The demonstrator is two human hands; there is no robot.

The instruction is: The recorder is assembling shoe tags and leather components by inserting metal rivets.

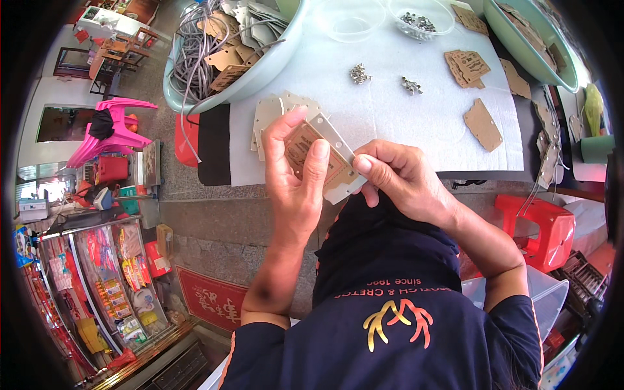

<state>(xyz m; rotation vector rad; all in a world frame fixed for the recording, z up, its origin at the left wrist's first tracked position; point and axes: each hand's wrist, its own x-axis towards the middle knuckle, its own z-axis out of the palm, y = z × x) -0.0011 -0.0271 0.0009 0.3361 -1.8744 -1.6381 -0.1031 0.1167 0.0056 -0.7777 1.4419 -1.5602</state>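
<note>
At frame centre, above the bench (390, 117), my left hand (296, 175) and right hand (396, 175) pinch a brown card tag (305, 148) against a grey plate (338, 166); both seem light, stiff, best gripped by the edges.

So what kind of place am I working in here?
Probably a small, informal assembly bench beside a shop: a white-covered table with scattered metal fasteners, a basin of grey cords and cardboard tags, and racks of packaged goods nearby.

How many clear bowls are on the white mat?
2. One empty clear bowl sits at the mat's far edge, beside the big green basin. A second bowl, to its right, holds small metal pieces. More could lie beyond the frame.
</note>
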